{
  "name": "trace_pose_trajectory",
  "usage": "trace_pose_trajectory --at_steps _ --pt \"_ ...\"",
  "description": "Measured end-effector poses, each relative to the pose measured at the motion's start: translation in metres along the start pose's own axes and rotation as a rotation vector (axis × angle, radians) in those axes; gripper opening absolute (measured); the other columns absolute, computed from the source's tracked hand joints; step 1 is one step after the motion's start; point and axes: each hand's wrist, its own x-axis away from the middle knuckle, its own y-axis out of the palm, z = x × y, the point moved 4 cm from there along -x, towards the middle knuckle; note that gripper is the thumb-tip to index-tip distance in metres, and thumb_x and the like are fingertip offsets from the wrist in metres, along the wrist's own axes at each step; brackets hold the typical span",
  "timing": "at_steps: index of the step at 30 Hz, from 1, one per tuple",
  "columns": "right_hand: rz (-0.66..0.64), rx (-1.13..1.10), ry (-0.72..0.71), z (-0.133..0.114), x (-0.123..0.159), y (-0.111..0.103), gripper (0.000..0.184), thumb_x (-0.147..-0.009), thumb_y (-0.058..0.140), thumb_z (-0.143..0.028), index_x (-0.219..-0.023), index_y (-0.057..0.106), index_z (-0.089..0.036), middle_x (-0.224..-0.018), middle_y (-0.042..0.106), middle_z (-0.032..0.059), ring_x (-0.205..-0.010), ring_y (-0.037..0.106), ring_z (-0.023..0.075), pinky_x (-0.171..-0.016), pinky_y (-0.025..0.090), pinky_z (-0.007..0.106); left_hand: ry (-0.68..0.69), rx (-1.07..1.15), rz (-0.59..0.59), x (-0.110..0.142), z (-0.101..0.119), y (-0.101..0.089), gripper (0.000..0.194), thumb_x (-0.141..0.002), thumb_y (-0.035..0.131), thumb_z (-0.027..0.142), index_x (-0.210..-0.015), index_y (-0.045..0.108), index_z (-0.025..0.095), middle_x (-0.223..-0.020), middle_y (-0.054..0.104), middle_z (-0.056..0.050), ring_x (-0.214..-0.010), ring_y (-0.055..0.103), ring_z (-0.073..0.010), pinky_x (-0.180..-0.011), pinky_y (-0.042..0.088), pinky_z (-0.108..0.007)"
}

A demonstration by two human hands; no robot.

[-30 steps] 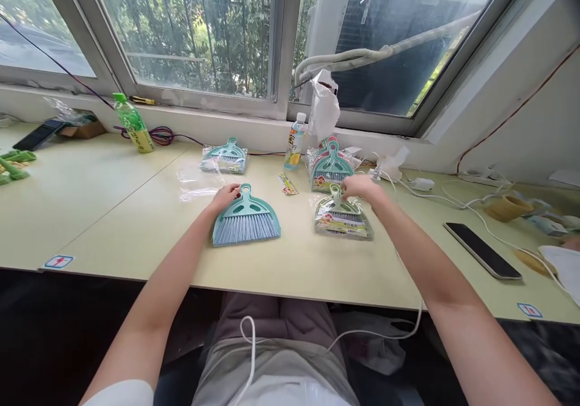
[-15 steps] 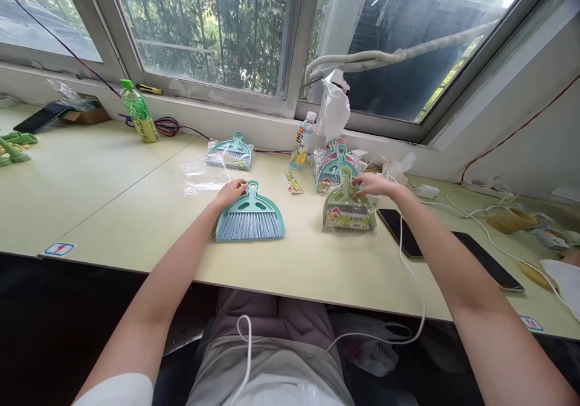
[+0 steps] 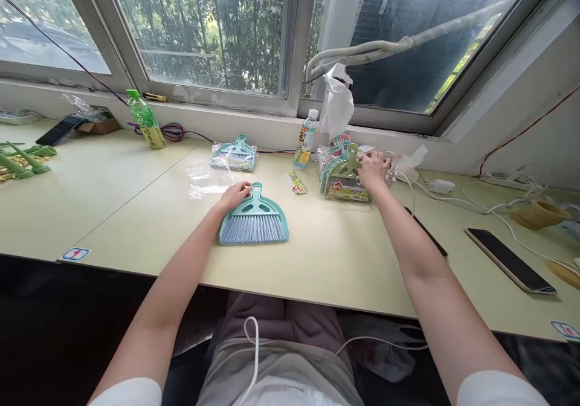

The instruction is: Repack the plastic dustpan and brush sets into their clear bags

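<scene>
A teal mini dustpan with a blue-grey brush (image 3: 254, 220) lies unwrapped on the pale green table (image 3: 317, 261). My left hand (image 3: 234, 195) rests on its handle end, fingers curled over it. My right hand (image 3: 374, 169) reaches far to a green bagged dustpan set (image 3: 348, 179) and grips its handle, setting it against a pile of bagged sets (image 3: 333, 155) by the window. An empty clear bag (image 3: 209, 179) lies left of my left hand.
Another bagged teal set (image 3: 235, 154) lies near the sill. A small drink bottle (image 3: 306, 147), a green bottle (image 3: 147, 120), a white plastic bag (image 3: 338, 101), two phones (image 3: 507, 260), white cables (image 3: 457, 200) and a label strip (image 3: 297, 183) are about.
My right hand has carried the green bagged set from the table's middle away to the pile by the window. My left hand stays on the teal dustpan.
</scene>
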Motion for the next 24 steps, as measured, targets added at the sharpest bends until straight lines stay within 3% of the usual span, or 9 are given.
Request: trace_pose_trajectory --at_steps 4,8,11,13,15,17,19,21,24 --pt "0.027 -0.084 -0.046 0.003 0.008 0.000 0.047 -0.097 0.041 -0.040 -0.136 0.049 -0.016 -0.141 0.044 0.0202 -0.129 0.035 0.0345 -0.100 0.031 0.051 0.012 -0.010 0.009 0.000 0.001 0.001 0.046 -0.091 0.041 0.045 -0.119 0.065 0.017 -0.095 0.073 -0.008 -0.095 0.066 -0.0226 -0.084 0.047 -0.030" --pt "0.043 -0.164 -0.082 -0.008 0.041 -0.029 0.050 -0.097 0.038 -0.040 -0.141 0.045 -0.018 -0.146 0.042 0.0201 -0.134 0.034 0.0365 -0.104 0.029 0.055 0.025 -0.027 0.024 0.001 0.002 0.001 0.045 -0.091 0.040 0.042 -0.119 0.065 0.016 -0.094 0.073 -0.007 -0.094 0.065 -0.0225 -0.084 0.046 -0.030" --pt "0.095 -0.270 -0.126 -0.023 0.109 -0.063 0.053 -0.098 0.029 -0.036 -0.149 0.039 -0.023 -0.150 0.043 0.0162 -0.137 0.037 0.0367 -0.104 0.033 0.053 0.018 -0.013 0.019 0.003 0.004 0.001 0.044 -0.092 0.041 0.039 -0.119 0.065 0.016 -0.094 0.073 -0.008 -0.092 0.066 -0.0216 -0.083 0.046 -0.029" --pt "0.061 -0.266 -0.240 -0.033 0.166 -0.079 0.055 -0.098 0.030 -0.033 -0.153 0.035 -0.030 -0.152 0.044 0.0104 -0.141 0.036 0.0358 -0.108 0.030 0.054 0.022 0.001 0.017 0.004 0.006 0.002 0.043 -0.091 0.042 0.039 -0.119 0.066 0.016 -0.095 0.073 -0.008 -0.092 0.066 -0.0213 -0.083 0.046 -0.029" --pt "-0.016 -0.212 -0.365 -0.037 0.215 -0.083 0.063 -0.095 0.037 -0.031 -0.157 0.026 -0.035 -0.156 0.041 0.0070 -0.145 0.032 0.0360 -0.114 0.024 0.055 0.026 0.011 0.030 0.005 0.007 0.002 0.042 -0.091 0.044 0.040 -0.118 0.066 0.016 -0.097 0.073 -0.008 -0.091 0.065 -0.0211 -0.082 0.046 -0.028" --pt "-0.054 -0.161 -0.445 -0.034 0.241 -0.079 0.071 -0.095 0.038 -0.026 -0.161 0.013 -0.032 -0.161 0.034 0.0070 -0.149 0.028 0.0336 -0.117 0.020 0.055 0.013 0.018 0.051 0.005 0.006 0.002 0.043 -0.089 0.048 0.043 -0.117 0.066 0.017 -0.096 0.073 -0.007 -0.090 0.065 -0.0209 -0.081 0.046 -0.028" --pt "-0.040 -0.128 -0.433 -0.023 0.238 -0.067 0.074 -0.094 0.037 -0.022 -0.162 0.006 -0.025 -0.164 0.026 0.0092 -0.152 0.023 0.0305 -0.119 0.019 0.052 -0.002 0.032 0.065 0.005 0.004 0.002 0.045 -0.089 0.049 0.047 -0.117 0.066 0.016 -0.093 0.073 -0.007 -0.089 0.065 -0.0207 -0.080 0.047 -0.028" --pt "-0.038 -0.109 -0.409 -0.011 0.218 -0.049 0.075 -0.094 0.041 -0.024 -0.161 0.010 -0.021 -0.165 0.024 0.0109 -0.153 0.018 0.0320 -0.120 0.017 0.055 0.009 0.039 0.061 0.004 0.003 0.002 0.045 -0.089 0.047 0.048 -0.115 0.066 0.016 -0.091 0.072 -0.007 -0.088 0.065 -0.0206 -0.079 0.047 -0.028" --pt "-0.080 -0.139 -0.363 0.001 0.179 -0.020 0.068 -0.095 0.043 -0.029 -0.159 0.023 -0.016 -0.159 0.037 0.0149 -0.150 0.028 0.0332 -0.119 0.022 0.055 0.025 0.023 0.046 0.003 0.001 0.002 0.044 -0.089 0.044 0.045 -0.113 0.066 0.016 -0.090 0.072 -0.007 -0.090 0.066 -0.0210 -0.081 0.047 -0.029"
